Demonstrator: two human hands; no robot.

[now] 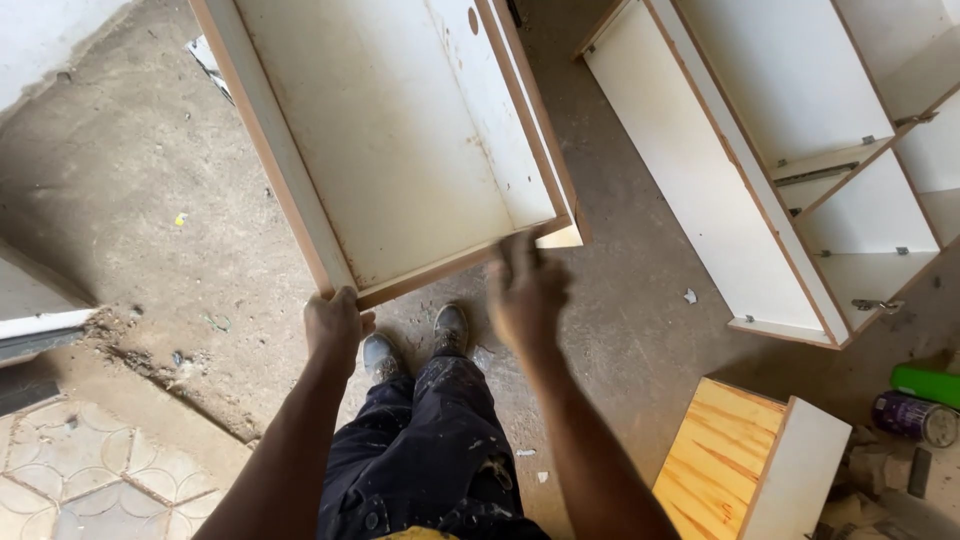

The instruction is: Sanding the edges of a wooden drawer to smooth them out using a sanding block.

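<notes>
Looking down from the head camera: the white drawer box (400,140) stands propped off the concrete floor (150,180), right in front of the boots (415,340). Left hand (335,325) is clamped around its near corner. Right hand (525,295) is blurred at the near edge, can't tell if it's gripping. The box looks stiff, bulky, probably fairly heavy, so hold it by both near corners.

White boards, brown edges, grey floor

The white, brown-edged wooden drawer box (400,140) hangs over grey concrete floor (160,170); right of it, a yellow striped pine panel (715,455), green can (925,383), purple tin (912,417).
</notes>
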